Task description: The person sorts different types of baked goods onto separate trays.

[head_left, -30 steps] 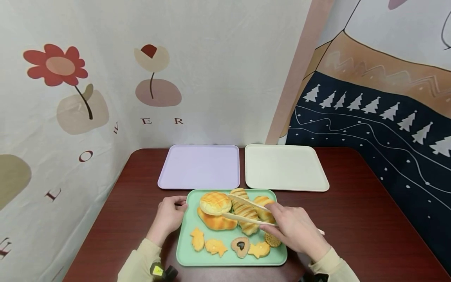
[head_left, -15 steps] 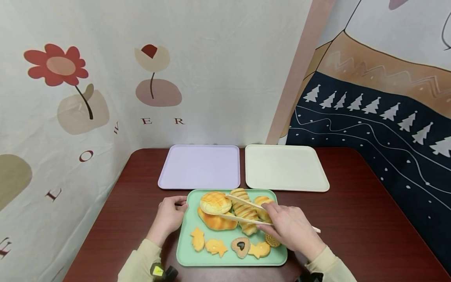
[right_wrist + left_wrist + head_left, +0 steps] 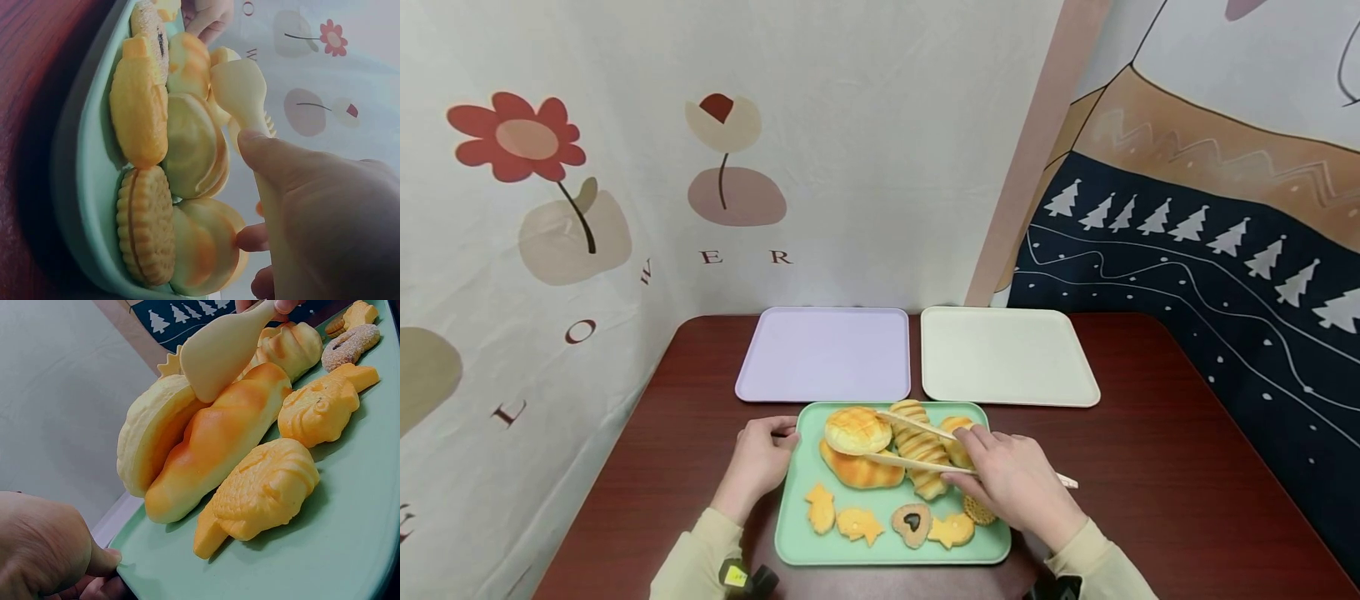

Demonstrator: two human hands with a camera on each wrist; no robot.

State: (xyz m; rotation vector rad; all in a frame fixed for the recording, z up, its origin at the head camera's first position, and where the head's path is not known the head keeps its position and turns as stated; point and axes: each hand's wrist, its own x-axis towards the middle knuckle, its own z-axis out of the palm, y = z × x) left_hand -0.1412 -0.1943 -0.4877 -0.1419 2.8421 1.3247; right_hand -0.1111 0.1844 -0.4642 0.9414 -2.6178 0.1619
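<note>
The right hand grips a pair of pale beige tongs with flat paddle-like ends, its thumb and fingers on the two arms, which stand apart. The tongs reach over the far half of a mint-green rectangular tray, their ends at either side of a round yellow bun with a crosshatched golden top; whether they touch it cannot be told. The left hand holds the tray's left edge, thumb on the rim.

The bun leans on an elongated glossy golden-brown bread, both in the tray's far left part. A cream-and-brown striped long roll lies at the tray's far middle, and a yellow-and-brown bread, partly hidden by the right hand, sits at its far right. Along the tray's near side, left to right, lie two yellow fish-shaped cakes, a heart-shaped biscuit with a dark centre, a third yellow fish-shaped cake and a round scalloped sandwich biscuit.

Beyond the tray, on the dark reddish-brown desk, are a lilac rectangular tray and, to its right, an off-white rectangular tray.
</note>
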